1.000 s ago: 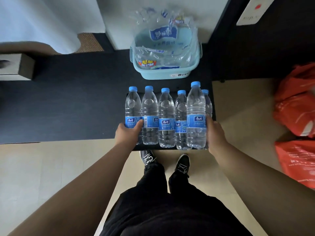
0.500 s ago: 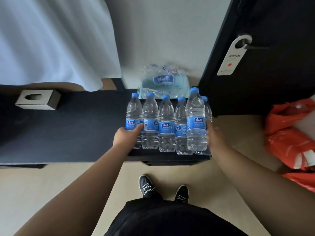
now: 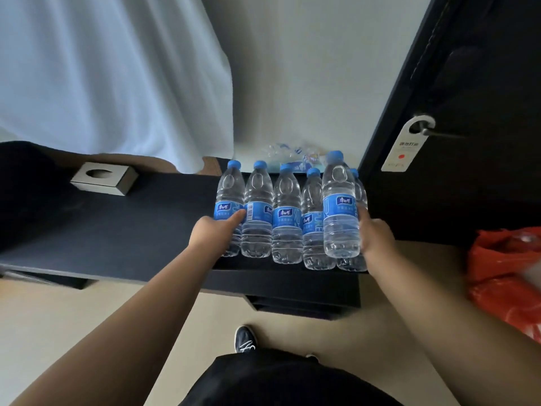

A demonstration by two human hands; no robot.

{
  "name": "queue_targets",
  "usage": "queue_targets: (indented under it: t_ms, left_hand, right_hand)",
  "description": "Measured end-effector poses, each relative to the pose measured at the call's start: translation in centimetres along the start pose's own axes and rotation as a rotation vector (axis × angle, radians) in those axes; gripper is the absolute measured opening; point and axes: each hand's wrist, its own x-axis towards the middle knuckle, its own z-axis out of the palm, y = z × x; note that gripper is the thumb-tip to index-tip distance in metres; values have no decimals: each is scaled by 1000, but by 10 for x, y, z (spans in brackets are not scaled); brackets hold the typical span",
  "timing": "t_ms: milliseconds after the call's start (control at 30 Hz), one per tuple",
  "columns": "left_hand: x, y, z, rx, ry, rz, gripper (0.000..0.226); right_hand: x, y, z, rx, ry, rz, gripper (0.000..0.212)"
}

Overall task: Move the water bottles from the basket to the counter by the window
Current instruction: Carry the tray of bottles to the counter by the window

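The left hand (image 3: 216, 232) at nine o'clock and right hand (image 3: 377, 238) at three o'clock grip the water bottles (image 3: 287, 221) at the worktop's (image 3: 117, 235) near edge.

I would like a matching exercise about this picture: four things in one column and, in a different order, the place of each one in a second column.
Things
1. tissue box
2. door hanger
3. orange bag
4. left hand

Places
A. hangs on the door handle
B. grips the leftmost water bottle
C. at the right edge of the picture
D. on the dark counter, in its left part

Pairs: 1-D, 2-A, 3-C, 4-B
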Motion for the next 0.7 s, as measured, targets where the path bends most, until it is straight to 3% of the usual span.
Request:
queue_targets:
  t_ms: [100,233,400,700]
  left_hand:
    - [-8,-4,-12,-40,12,-12,60]
    - [-17,-13,-34,-88,40,-22,60]
    - [-27,-32,-68,-130,103,-73,58]
    - [-45,-80,-143,-195,257,-183,74]
  right_hand:
    - [-2,-9,3,-26,-16,-32,71]
    - [-13,-25,16,-10,-109,-75,79]
    - [-28,-37,42,-31,-208,-115,74]
    - [-79,-59,113,-98,-347,-185,63]
